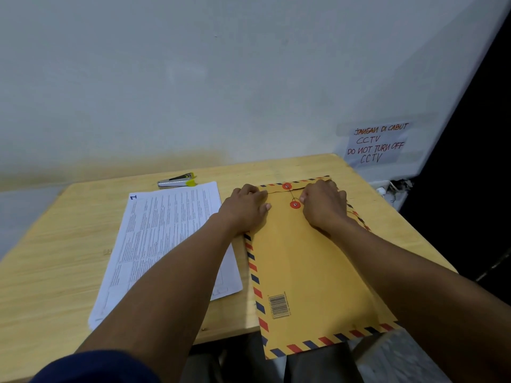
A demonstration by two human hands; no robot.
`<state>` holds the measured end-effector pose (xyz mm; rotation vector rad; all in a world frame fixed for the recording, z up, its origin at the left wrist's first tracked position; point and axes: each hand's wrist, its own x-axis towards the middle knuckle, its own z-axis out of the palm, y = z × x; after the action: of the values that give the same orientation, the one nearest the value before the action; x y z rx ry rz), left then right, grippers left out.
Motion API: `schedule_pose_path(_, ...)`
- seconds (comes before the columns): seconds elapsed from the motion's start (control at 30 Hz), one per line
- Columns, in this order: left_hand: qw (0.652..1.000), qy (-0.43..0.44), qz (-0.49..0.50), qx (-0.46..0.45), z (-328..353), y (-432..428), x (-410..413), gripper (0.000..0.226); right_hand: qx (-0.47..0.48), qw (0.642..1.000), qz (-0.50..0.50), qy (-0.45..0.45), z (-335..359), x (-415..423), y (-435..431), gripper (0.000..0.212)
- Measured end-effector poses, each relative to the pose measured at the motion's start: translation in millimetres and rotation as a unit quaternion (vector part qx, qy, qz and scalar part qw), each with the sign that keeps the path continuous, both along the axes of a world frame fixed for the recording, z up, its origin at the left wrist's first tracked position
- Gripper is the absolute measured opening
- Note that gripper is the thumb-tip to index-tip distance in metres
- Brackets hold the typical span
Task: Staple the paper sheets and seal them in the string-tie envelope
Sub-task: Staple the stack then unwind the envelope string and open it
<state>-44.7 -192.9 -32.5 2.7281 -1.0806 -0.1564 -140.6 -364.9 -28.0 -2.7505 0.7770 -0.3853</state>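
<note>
A brown string-tie envelope (pixel 307 261) with a red and blue striped border lies on the wooden table (pixel 55 272), its near end hanging over the front edge. Two red discs (pixel 295 204) sit near its far end with a thin string (pixel 276 191) running between them and off to the left. My left hand (pixel 244 208) rests on the envelope's far left corner and pinches the string's end. My right hand (pixel 323 205) lies curled on the far right part, beside the lower disc. A stack of printed paper sheets (pixel 154 244) lies left of the envelope. A silver and yellow stapler (pixel 177 181) sits behind the sheets.
A white wall rises right behind the table. A taped handwritten note (pixel 377 145) about CCTV hangs on the wall at the right, with cables (pixel 395 186) below it. Beyond the table's right edge is dark floor.
</note>
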Motion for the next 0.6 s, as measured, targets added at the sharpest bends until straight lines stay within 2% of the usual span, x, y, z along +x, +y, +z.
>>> schedule_pose_path(0.07, 1.000, -0.002, 0.000, 0.001, -1, 0, 0, 0.054, -0.034, 0.998, 0.020, 0.054, 2, 3, 1, 0.017)
schedule_pose_path(0.17, 1.000, -0.002, 0.004, 0.001, 1, -1, -1, 0.055, 0.001, 0.996, 0.068, 0.058, 7, 6, 6, 0.016)
schedule_pose_path(0.27, 1.000, -0.002, 0.006, -0.001, 3, -1, -2, 0.055, 0.050, 0.991, 0.118, 0.028, 8, 4, 16, 0.017)
schedule_pose_path(0.37, 1.000, -0.004, 0.005, 0.002, 3, -1, -3, 0.054, 0.072, 0.992, 0.093, -0.052, 7, -2, 10, 0.013)
schedule_pose_path(0.47, 1.000, -0.001, 0.003, 0.005, 2, -1, -2, 0.054, 0.016, 0.998, 0.047, -0.039, 7, -8, -8, 0.018)
schedule_pose_path(0.6, 1.000, -0.002, 0.000, 0.005, 2, 0, 0, 0.055, -0.108, 0.992, 0.063, 0.019, 6, -5, -16, 0.019)
